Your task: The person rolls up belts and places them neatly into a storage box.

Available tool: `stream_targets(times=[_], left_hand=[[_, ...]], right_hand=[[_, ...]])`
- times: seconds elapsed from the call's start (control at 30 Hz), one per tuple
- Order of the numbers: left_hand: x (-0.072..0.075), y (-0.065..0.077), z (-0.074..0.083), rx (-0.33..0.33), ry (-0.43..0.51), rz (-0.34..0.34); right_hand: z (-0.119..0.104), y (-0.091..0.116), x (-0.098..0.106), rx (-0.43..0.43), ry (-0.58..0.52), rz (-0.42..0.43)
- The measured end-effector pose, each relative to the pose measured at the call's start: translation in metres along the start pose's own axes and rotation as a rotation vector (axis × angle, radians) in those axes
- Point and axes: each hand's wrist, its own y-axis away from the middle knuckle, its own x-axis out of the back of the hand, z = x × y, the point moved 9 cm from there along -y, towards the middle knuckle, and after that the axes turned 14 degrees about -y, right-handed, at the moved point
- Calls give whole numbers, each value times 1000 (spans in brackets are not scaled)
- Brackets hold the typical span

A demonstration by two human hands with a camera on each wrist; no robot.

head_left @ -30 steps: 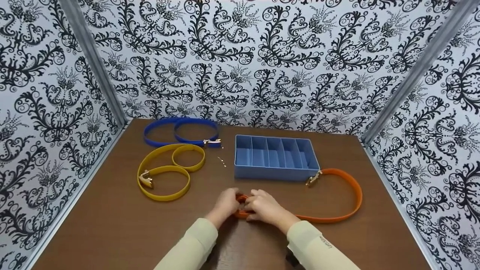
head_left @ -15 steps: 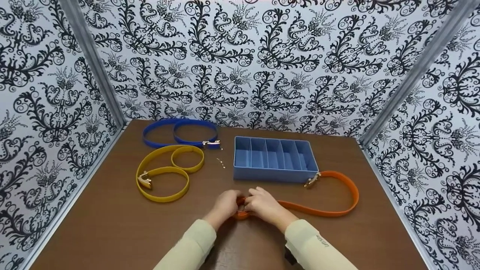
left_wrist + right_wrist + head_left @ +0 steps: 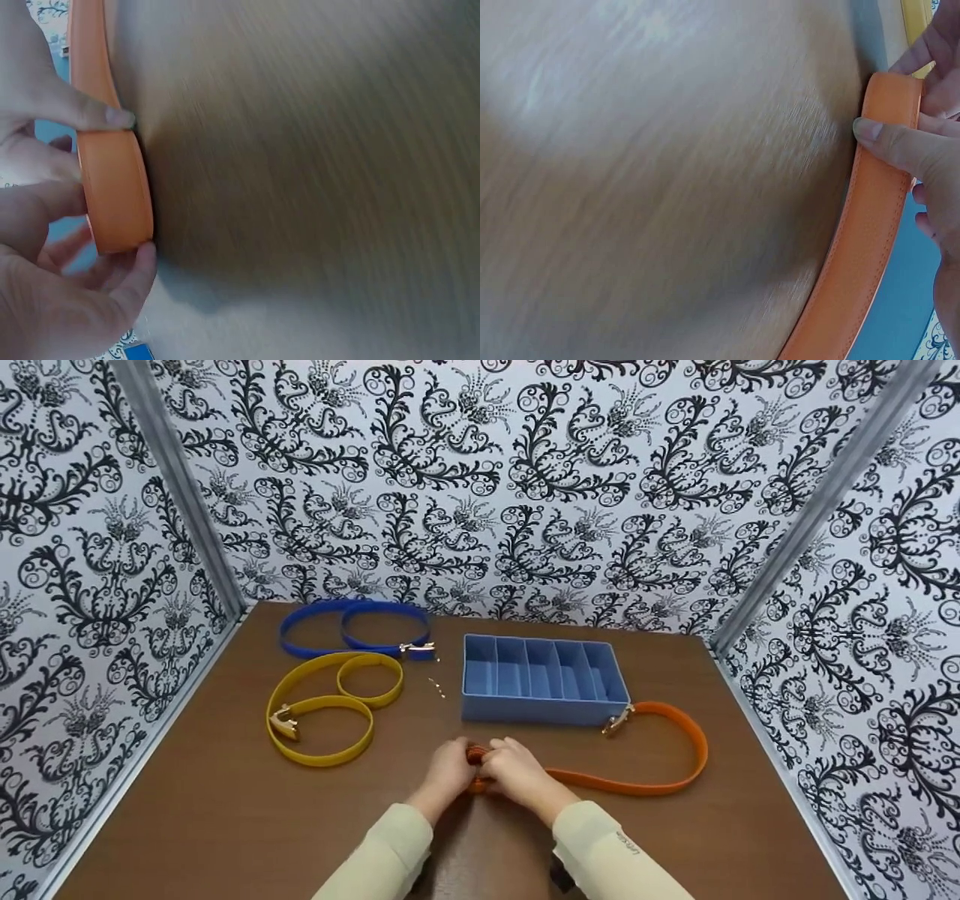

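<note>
- Nearest you, your pale sleeves reach forward over the brown table.
- Your left hand grips the rolled end of the orange belt, its fingers curled round the coil.
- Your right hand pinches the same coil from the other side; in both wrist views your right thumb lies across the strap's outer face.
- The orange belt stands on edge at the middle front of the table, coiled between your hands, its loose length curving off to your right and back.
- Its metal buckle lies by the front right corner of the blue box; you cannot tell whether they touch.
- On your left lies the yellow belt, looped, with its own buckle.
- The box, divided into five compartments, sits beyond your hands.
- Farther back, the blue belt lies looped near the patterned wall.
</note>
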Motion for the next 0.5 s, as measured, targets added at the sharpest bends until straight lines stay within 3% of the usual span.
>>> stream_targets(times=[0.1,0.17,0.33,0.5], left_hand=[[2,-1,-6,87,-3,32],[4,-2,-6,103,-21,53],[2,-8,0,64,-87,70],[-1,-12,4,41,-97,36]], right_hand=[[-2,-3,-1,-23,14,20],[-3,-4,-2,-29,31,39],[-1,-4,-4,-56,47,58],[3,0,-4,-51,33,19]])
